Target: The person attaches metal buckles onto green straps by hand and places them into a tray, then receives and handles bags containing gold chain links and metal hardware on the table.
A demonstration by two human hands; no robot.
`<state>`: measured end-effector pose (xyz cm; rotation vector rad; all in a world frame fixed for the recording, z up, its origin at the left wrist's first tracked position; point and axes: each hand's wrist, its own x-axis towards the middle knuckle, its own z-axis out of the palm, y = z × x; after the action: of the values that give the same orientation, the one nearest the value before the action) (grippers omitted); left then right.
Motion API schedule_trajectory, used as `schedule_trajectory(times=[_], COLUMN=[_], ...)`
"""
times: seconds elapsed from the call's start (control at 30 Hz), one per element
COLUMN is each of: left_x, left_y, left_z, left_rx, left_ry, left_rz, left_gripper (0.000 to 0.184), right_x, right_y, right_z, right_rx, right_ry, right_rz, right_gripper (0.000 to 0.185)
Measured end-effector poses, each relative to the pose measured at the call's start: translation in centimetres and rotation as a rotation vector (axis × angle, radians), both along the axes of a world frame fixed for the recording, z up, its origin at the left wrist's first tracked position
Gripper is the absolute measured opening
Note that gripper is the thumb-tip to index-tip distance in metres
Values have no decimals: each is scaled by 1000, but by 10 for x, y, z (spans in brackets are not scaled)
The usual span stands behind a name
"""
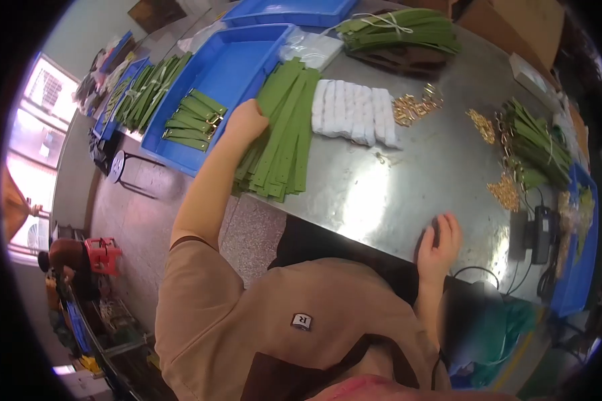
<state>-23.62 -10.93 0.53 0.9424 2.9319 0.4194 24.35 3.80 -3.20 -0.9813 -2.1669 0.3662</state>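
My left hand (249, 121) is closed at the right wall of a blue tray (224, 63), beside long green straps (284, 134) fanned out on the metal table. Anything between its fingers is hidden. Short green straps with gold-coloured buckles (195, 121) lie inside the tray, left of this hand. My right hand (441, 244) rests at the table's front edge, its thumb apart from its half-curled fingers. A dark patch shows between them, too unclear to name. White padded strips (354, 112) and gold-coloured metal pieces (415, 107) lie farther back, between the hands.
Bundled green straps lie at the back (401, 30), at the right (538, 144) and at the far left (150, 90). More gold-coloured pieces (504, 192), a black power adapter (544, 234) and another blue tray (578, 257) are at the right. A stool (118, 166) stands left.
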Motion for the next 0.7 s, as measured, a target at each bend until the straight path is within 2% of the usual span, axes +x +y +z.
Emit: schedule_trajectory(times=[0.2,0.37,0.43,0.47,0.53,0.63,0.7], left_x=[-27,-11,9,24,69,106,134], left_y=[-5,-10,-11,-10,0,7,10], left_z=[18,44,57,62,70,46,46], left_rx=[-33,85,426,426,795,893,847], left_ry=[-50,-119,-427,-431,-962,-1192,-1318], left_rz=[-19,-129,-92,-94,-79,-99,-219], left_gripper=[32,24,18,18,12,10,15], right_x=[-14,-35,-55,-68,-100,-153,-179], right_y=[-2,-2,9,16,37,75,95], right_z=[-2,20,35,40,44,21,5], right_rx=[21,86,18,-53,-18,-6,28], right_ry=[73,66,43,23,-61,-77,-171], right_rz=[18,59,92,136,154,147,92], right_gripper=[29,35,35,35,38,37,33])
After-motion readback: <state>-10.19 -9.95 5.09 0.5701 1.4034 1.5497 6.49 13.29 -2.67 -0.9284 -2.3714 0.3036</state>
